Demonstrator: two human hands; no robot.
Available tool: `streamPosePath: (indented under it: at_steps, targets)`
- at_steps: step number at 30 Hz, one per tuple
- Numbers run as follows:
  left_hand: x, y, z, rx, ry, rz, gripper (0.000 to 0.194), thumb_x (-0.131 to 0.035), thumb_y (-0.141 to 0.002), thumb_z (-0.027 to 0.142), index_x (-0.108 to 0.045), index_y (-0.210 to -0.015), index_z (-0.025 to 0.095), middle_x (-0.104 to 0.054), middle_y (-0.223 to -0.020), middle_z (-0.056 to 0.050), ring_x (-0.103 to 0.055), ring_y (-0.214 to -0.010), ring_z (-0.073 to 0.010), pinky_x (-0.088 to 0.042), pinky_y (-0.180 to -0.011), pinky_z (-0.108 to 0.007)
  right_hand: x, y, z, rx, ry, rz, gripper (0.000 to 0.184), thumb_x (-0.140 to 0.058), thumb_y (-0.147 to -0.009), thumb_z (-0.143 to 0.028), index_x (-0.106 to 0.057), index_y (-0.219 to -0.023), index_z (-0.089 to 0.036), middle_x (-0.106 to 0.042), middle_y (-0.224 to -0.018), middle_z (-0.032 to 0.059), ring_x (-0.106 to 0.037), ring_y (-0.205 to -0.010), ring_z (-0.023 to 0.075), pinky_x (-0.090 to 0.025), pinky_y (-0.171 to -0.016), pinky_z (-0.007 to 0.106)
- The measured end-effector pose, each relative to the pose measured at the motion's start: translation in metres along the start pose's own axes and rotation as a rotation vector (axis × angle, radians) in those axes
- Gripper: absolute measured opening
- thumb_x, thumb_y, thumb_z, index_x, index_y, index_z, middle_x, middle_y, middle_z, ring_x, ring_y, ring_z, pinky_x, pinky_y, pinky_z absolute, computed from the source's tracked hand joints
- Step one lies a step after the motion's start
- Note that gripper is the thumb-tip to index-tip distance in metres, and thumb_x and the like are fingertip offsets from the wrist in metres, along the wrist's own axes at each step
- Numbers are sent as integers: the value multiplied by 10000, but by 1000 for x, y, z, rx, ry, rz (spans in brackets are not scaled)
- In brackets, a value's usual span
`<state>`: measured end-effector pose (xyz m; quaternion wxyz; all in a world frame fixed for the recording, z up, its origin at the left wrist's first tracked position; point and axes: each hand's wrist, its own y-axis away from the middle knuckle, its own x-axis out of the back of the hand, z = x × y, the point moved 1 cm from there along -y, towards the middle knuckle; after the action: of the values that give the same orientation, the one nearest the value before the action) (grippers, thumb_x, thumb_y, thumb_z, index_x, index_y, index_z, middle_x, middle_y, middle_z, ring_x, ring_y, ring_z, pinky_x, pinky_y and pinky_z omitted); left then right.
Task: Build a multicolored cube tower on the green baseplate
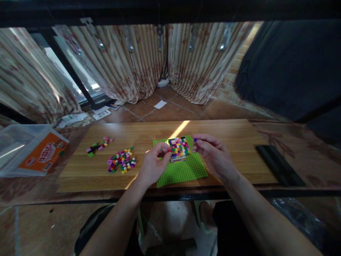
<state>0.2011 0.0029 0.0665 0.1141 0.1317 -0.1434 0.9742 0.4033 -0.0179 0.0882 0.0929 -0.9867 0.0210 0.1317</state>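
A block of many-coloured toy bricks [179, 146] stands in layers on a green studded baseplate [183, 173]. At its left side is my left hand [156, 161], thumb and forefinger closed on a small red brick [169, 151]. That brick is close to the block's edge; whether it touches the block I cannot tell. On the other side my right hand [211, 151] pinches a dark blue-purple brick [195, 140] between thumb and fingers, apart from the block and above the baseplate's right edge.
Loose bricks lie in a pile [122, 160] and a smaller cluster [99, 145] on the left of the wooden table [234, 131]. A clear plastic box [23, 142] with an orange label stands at the far left. Right of the table lies a dark flat object [278, 165].
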Motion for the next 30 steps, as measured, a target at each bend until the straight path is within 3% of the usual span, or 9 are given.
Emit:
streamPosePath:
  at_steps: [9,19,26,30]
  targets:
    - [0,1,-3,-62,-132,-13,85,-580,-849,233,-642,-888,190,-685,-852,-9,-629,-781,-133,-500,-763,-269,0,1,0,-6,0,44,145,-681,-797,-234,-771,-905,-268,-722,-779,-4,-625,-672,94,-552,-641,246]
    - [4,3,9,-286,-356,-24,124,-529,-892,191,-647,-929,206,-656,-965,-44,-622,-915,-152,-504,-825,-292,0,1,3,13,28,22,145,-681,-821,-241,-764,-934,-277,-723,-880,8,-677,-767,117,-589,-755,306]
    - [0,3,9,-320,-362,-25,139,-521,-902,191,-639,-972,217,-648,-999,-47,-624,-933,-152,-511,-828,-291,3,-1,16,167,268,0,198,-694,-809,-220,-746,-987,-291,-725,-923,-2,-672,-815,135,-581,-801,340]
    - [-4,3,10,-314,-383,-10,122,-532,-900,205,-626,-978,213,-657,-964,-39,-626,-918,-156,-500,-820,-290,0,2,17,275,532,-23,231,-670,-831,-207,-727,-1039,-292,-737,-948,1,-681,-849,160,-572,-800,352]
